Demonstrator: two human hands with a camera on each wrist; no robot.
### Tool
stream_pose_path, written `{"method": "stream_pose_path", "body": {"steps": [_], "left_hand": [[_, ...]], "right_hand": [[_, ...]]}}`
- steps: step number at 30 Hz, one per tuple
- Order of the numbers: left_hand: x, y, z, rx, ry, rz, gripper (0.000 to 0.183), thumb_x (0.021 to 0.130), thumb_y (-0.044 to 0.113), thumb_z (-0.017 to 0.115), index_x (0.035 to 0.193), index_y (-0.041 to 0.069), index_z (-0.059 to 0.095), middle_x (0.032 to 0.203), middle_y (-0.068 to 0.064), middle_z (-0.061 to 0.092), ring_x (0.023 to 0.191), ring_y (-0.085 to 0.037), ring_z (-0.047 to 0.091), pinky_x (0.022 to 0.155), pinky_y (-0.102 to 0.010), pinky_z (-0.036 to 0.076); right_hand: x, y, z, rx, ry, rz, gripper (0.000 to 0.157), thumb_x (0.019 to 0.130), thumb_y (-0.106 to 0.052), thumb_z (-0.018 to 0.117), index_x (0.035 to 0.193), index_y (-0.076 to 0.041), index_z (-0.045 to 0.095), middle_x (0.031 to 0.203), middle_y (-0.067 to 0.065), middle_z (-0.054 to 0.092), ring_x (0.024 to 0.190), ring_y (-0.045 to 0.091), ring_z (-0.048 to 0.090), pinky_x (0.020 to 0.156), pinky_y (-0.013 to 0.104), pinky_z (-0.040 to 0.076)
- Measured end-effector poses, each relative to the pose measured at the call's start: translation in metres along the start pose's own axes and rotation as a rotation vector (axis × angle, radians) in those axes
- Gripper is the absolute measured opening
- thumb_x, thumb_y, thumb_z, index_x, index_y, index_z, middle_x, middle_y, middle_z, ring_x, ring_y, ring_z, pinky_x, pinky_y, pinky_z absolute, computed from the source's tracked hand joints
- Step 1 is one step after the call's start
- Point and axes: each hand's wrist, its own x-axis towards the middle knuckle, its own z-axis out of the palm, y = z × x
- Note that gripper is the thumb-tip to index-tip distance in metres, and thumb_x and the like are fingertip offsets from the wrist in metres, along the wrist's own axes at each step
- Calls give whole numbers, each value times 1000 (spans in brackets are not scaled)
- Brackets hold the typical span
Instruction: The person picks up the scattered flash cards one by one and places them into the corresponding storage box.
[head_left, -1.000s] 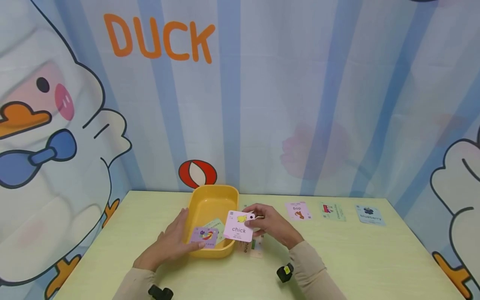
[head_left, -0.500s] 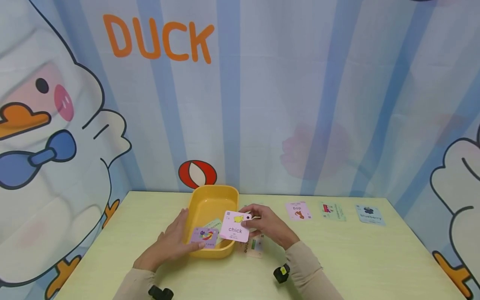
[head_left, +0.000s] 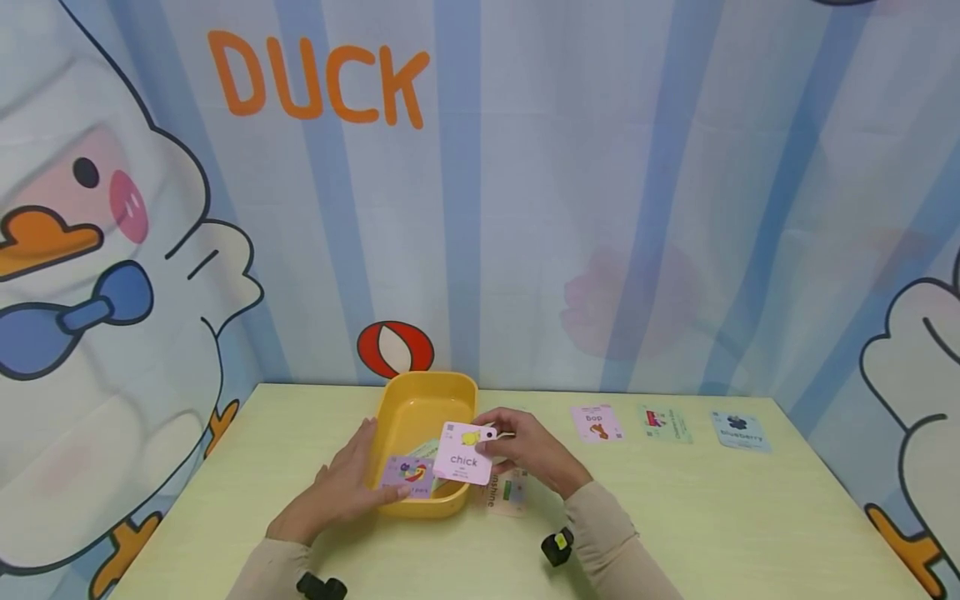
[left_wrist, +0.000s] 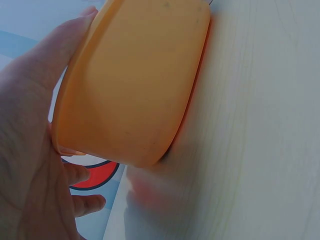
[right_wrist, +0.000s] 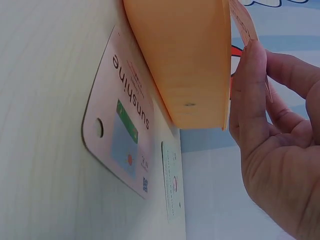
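Note:
My right hand [head_left: 528, 450] pinches a pink "chick" flash card [head_left: 463, 458] by its right edge, between thumb and fingers, above the right side of a yellow tray [head_left: 427, 383]. In the right wrist view the card [right_wrist: 244, 22] appears nearly edge-on, above the tray rim. At the tray's left front corner, my left hand [head_left: 337, 483] holds the rim, its thumb over the front edge touching a purple flash card [head_left: 407, 477]. That card lies in the tray's near end, its lower text partly hidden. Behind it a green card [head_left: 427, 450] is mostly covered.
A "sunshine" card [head_left: 507, 493] lies on the table [head_left: 735, 517] right of the tray, partly hidden in the head view. Another green card [right_wrist: 172, 182] lies beyond it. Farther right are a pink "bop" card [head_left: 597, 423], a green card [head_left: 666, 423] and a "blueberry" card [head_left: 740, 431].
My right hand has moved slightly left with the chick card, which now covers more of the green card in the tray. The left hand and tray stay in place.

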Motion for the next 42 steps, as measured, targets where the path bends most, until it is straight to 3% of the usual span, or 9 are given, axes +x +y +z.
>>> {"method": "stream_pose_path", "body": {"steps": [20, 42], "left_hand": [[-2, 3, -1, -1, -6, -1, 125, 80, 69, 70, 164, 9, 0, 171, -17, 4, 153, -46, 15, 108, -84, 10], [-2, 2, -3, -13, 2, 20, 123, 82, 68, 70, 163, 8, 1, 171, -18, 5, 153, -46, 17, 107, -84, 11]], "right_hand": [[8, -11, 18, -11, -14, -30, 35, 95, -7, 70, 129, -5, 63, 107, 15, 59, 88, 21, 68, 77, 41, 63], [16, -15, 31, -92, 26, -54, 32, 94, -9, 72, 125, -8, 65, 107, 13, 60, 89, 21, 65, 74, 37, 63]]}}
